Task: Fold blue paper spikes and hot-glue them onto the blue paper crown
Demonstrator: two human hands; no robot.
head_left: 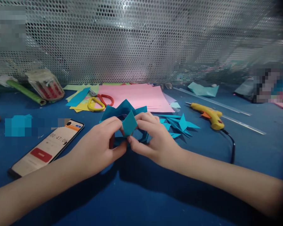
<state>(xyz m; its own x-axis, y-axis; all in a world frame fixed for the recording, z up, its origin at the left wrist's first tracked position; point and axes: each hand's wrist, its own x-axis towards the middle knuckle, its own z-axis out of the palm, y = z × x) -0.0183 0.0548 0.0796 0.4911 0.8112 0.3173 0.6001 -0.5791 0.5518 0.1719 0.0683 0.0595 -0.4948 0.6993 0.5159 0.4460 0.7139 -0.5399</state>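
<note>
A ring-shaped crown of folded blue paper (126, 106), with pointed tips around its upper edge, is between my two hands in the middle of the view. My left hand (106, 135) pinches its near side from the left. From the right, my right hand (153, 133) grips the same near side, thumb below and fingers above. One pointed blue panel (130, 123) stands up between my fingertips. The inside of the ring is partly hidden by my fingers. Several loose folded blue paper pieces (182, 122) lie just beyond my right hand.
A phone with a running timer (49, 147) lies at left. Behind the crown are pink paper sheets (136, 94) and scissors (96, 104). A yellow glue gun (208, 114), its black cord (233, 144) and clear glue sticks (242, 124) are at right. A perforated metal panel (141, 47) rises behind.
</note>
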